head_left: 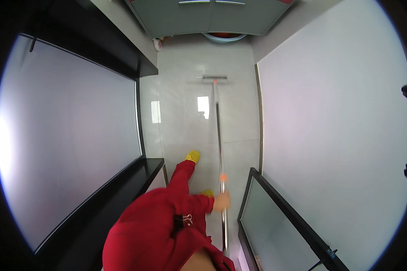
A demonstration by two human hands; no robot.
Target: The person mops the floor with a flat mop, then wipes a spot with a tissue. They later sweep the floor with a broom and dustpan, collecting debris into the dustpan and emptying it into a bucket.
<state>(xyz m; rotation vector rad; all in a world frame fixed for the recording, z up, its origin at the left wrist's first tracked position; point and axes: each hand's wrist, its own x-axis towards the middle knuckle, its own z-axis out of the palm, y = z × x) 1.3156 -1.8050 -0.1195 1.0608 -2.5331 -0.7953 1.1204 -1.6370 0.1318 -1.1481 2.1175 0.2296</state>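
Red clothing fills the lower middle, closest to the lens, sleeve and trouser leg included. Far left: large frosted panel in a black frame. Right of it, pale grey tiled floor, glossy, with a narrow bright reflection and a larger one further right. Small white-and-reddish object beside the wall near the top, too small to identify. Grey cabinet across the top, two handles; pale blue basin partly beneath it, something red inside.

Yellow slippers on the floor: one ahead, below the trouser leg, the other further back and mostly covered by clothing. Mop just right of them, its long pole running from the bottom up the floor; mop head lies crosswise on the tiles at the far end, short of the cabinet. Orange collar on the pole. Left hand wrapped around the pole just below that collar, somewhat blurred. Right hand not visible; cannot tell its state.

Right of the pole: dark-framed glass door, slanting toward the lower corner. Beyond, broad pale wall.
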